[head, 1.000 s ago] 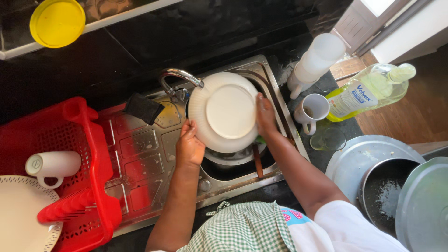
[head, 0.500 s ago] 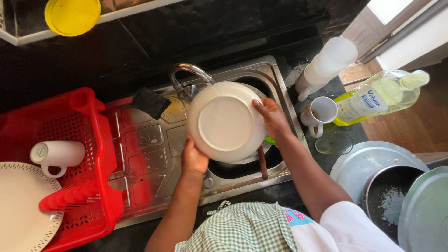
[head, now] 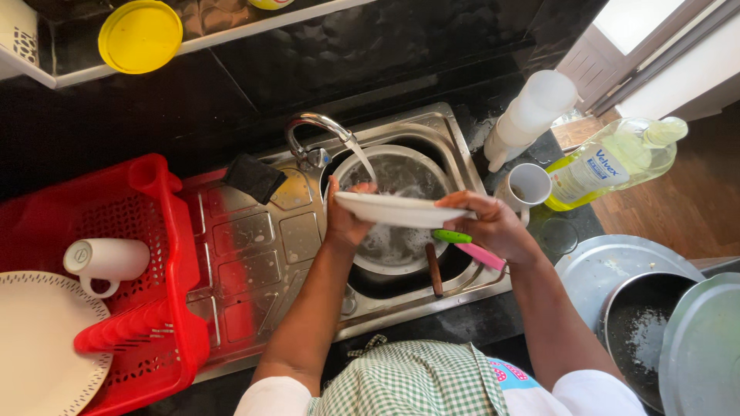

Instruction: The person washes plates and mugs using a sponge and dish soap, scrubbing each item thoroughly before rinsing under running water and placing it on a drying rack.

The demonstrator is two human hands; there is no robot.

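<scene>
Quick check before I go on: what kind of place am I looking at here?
Most likely a home kitchen, at the washing-up spot. A steel sink with a running tap is set in a dark counter, both hands hold a white plate under the water, and a red dish rack sits beside it with a mug.

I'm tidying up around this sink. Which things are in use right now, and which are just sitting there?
In use: white plate, held by left hand and right hand; running tap; steel bowl in the sink.

Sitting about: red rack, mug, soap bottle, black sponge, yellow lid.
</scene>
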